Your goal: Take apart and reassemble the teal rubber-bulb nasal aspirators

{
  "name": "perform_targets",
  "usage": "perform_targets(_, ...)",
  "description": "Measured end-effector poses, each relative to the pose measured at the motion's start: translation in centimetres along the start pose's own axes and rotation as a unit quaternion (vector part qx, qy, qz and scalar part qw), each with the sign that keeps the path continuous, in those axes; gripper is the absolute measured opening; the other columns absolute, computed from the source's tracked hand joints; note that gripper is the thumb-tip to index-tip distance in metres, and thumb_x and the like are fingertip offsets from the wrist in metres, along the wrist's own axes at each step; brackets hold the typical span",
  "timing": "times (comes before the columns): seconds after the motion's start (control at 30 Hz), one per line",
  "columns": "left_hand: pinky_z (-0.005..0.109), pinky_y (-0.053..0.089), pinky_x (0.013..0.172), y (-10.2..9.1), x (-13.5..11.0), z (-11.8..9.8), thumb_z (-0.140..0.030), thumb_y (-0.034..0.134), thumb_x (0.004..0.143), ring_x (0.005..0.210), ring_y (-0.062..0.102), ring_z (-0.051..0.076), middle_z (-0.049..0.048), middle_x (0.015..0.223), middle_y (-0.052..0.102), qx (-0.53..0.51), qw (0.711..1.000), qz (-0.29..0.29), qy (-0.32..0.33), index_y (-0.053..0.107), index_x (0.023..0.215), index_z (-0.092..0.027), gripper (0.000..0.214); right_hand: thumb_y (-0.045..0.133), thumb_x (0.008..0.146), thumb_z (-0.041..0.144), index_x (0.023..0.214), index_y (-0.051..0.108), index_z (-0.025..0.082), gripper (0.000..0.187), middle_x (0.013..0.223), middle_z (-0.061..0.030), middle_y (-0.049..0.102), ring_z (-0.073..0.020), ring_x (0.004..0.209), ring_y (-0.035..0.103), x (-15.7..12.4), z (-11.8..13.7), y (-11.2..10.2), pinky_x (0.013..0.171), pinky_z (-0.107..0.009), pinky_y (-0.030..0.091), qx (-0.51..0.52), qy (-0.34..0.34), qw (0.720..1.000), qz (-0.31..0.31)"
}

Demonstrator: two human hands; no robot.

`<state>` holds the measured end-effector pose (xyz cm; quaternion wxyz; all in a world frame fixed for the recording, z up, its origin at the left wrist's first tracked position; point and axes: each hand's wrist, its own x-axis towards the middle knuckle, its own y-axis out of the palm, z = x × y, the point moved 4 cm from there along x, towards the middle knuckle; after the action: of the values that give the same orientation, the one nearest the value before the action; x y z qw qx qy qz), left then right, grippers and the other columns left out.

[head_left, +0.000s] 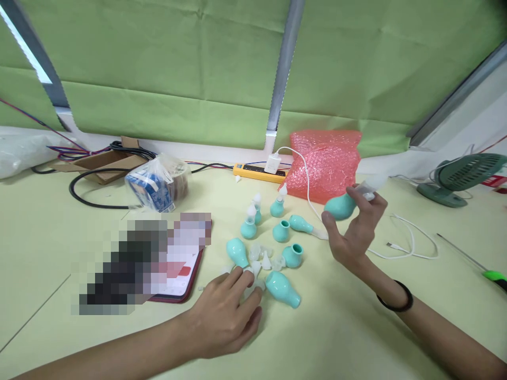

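Note:
My right hand [358,224] is raised at the right, its fingers and thumb closed around a teal bulb syringe [339,207] with a clear tip pointing right. Over a group of small clear plastic tips [266,262], my left hand [227,311] hangs palm down. Its fingers are bent but apart, with the fingertips at the tips; I see nothing held in them. Beside that hand lies a teal bulb [282,289], and another bulb [236,252] is just beyond. Two bulbs, one a teal bulb [293,255], stand with their round mouths open. Several bulbs farther back have clear tips fitted.
A phone [178,274], partly blurred out, lies left. Behind are a plastic-wrapped package [152,184], a cardboard box [106,163], a yellow power strip [253,172] and a pink bubble-wrap bag [322,163]. A white cable [412,237], a screwdriver [463,253] and a green fan [459,179] are right.

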<state>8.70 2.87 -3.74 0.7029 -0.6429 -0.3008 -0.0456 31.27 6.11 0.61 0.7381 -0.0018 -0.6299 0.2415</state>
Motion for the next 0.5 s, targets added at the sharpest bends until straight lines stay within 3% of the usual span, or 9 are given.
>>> perform_targets(0.1, 0.033, 0.044, 0.047, -0.3, 0.0, 0.2, -0.019, 0.046, 0.076, 0.068, 0.050, 0.023, 0.0108, 0.077, 0.051, -0.028, 0.999, -0.007, -0.018, 0.052, 0.088, -0.011, 0.016, 0.060, 0.066, 0.017, 0.104, 0.051, 0.023, 0.040, 0.098, -0.0072, 0.041, -0.0254, 0.097, 0.043, -0.3, 3.4, -1.6, 0.075, -0.041, 0.041, 0.067, -0.071, 0.995, 0.007)
perform_targets(0.27, 0.029, 0.040, 0.053, -1.2, 0.3, 0.7, -0.023, 0.047, 0.074, 0.067, 0.046, 0.019, 0.0081, 0.076, 0.049, -0.179, 0.980, -0.009, -0.084, 0.050, 0.086, -0.012, 0.017, 0.052, 0.064, 0.003, 0.089, 0.056, 0.020, 0.030, 0.097, -0.0077, 0.043, -0.0196, 0.084, 0.048, -1.5, 8.0, -2.4, 0.066, -0.035, 0.043, 0.196, -0.150, 0.950, 0.192)
perform_targets(0.4, 0.025, 0.036, 0.056, -1.7, 0.4, 1.4, -0.030, 0.042, 0.079, 0.063, 0.044, 0.015, 0.0023, 0.068, 0.047, -0.323, 0.935, -0.017, -0.149, 0.048, 0.081, -0.014, 0.018, 0.049, 0.061, 0.002, 0.077, 0.057, 0.019, 0.025, 0.085, -0.0061, 0.047, -0.0185, 0.076, 0.046, -2.5, 10.0, -2.1, 0.064, -0.037, 0.041, 0.250, -0.168, 0.888, 0.348)
perform_targets(0.5, 0.021, 0.030, 0.051, -0.9, 0.4, 1.6, -0.035, 0.034, 0.085, 0.056, 0.039, 0.011, -0.0016, 0.061, 0.042, -0.400, 0.889, 0.054, -0.216, 0.048, 0.076, -0.016, 0.026, 0.048, 0.059, 0.003, 0.070, 0.057, 0.019, 0.022, 0.078, -0.0056, 0.046, -0.0176, 0.072, 0.043, -3.1, 10.6, -1.9, 0.064, -0.037, 0.039, 0.239, -0.169, 0.863, 0.412)
